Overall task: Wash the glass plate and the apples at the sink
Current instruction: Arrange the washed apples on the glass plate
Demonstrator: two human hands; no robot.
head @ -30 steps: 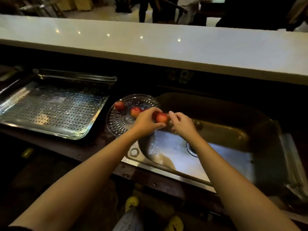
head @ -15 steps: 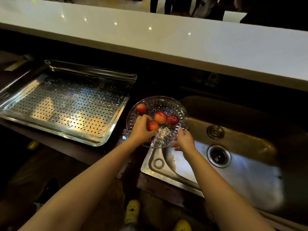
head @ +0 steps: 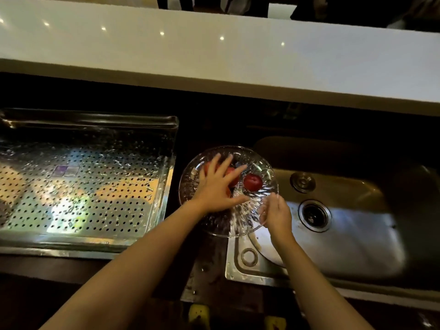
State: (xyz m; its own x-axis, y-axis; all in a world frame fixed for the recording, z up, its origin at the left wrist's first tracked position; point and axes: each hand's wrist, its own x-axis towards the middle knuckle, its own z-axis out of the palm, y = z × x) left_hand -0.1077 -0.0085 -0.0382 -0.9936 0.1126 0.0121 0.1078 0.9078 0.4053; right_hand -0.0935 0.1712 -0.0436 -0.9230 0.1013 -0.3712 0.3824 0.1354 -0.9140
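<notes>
Wet glass could slip from the right hand (head: pixel 276 215), which pinches the near rim of the round clear cut-glass plate (head: pixel 267 166), and any tilt would likely roll the small red apples (head: pixel 252 182) off. The left hand (head: pixel 219 184) spreads flat-fingered over them. The plate lies face-up across the left rim of the steel sink (head: pixel 357 246); being round, it has no long axis.
</notes>
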